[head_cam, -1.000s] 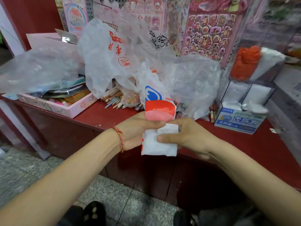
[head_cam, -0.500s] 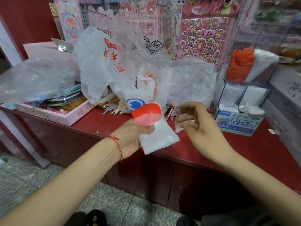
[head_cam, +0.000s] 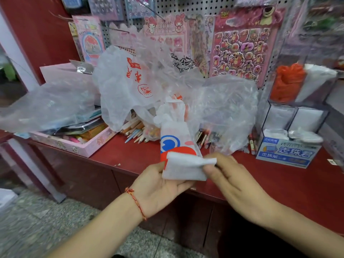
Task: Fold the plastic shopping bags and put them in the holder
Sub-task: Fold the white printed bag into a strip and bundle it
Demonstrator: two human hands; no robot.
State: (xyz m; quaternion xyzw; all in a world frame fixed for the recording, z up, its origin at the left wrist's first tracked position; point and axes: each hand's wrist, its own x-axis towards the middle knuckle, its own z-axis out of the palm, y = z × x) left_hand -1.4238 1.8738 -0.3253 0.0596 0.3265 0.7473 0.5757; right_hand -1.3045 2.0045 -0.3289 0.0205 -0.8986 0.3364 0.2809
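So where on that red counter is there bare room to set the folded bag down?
Two bare patches on the red counter: the front strip between the pink tray and the folded bag, and the front edge below the blue box, beside the right hand. The back is crowded: loose bags, pencils and the clear holder.

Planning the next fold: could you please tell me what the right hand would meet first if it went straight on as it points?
The right hand points left at the folded white plastic bag with red and blue print it pinches; beyond, probably the left hand.
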